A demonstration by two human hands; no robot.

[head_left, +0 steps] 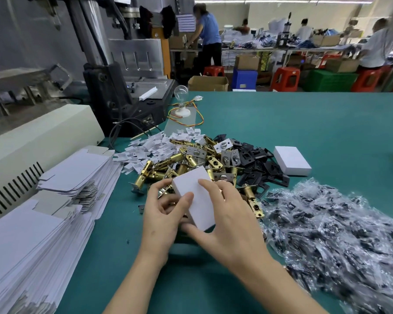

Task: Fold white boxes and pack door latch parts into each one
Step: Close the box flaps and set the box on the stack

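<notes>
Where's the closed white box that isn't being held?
Head view, right of centre: the closed white box lies on the green table, beside the black plates, beyond the bagged parts.

Overhead, long white ceiling tube lamps (304, 1) are flooding the hall evenly. The small white folded cardboard box (195, 196) is washing out, while the left hand (161, 218) and right hand (232, 225) are casting a soft shadow on the teal table mat (304, 132). The clear crinkled plastic bags (338, 241) are glinting. The far workers (210, 30) are blurring, perhaps from motion; the edges are bowing.

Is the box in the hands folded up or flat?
Folded up: the white box shows top and side faces, no loose flap visible.
</notes>
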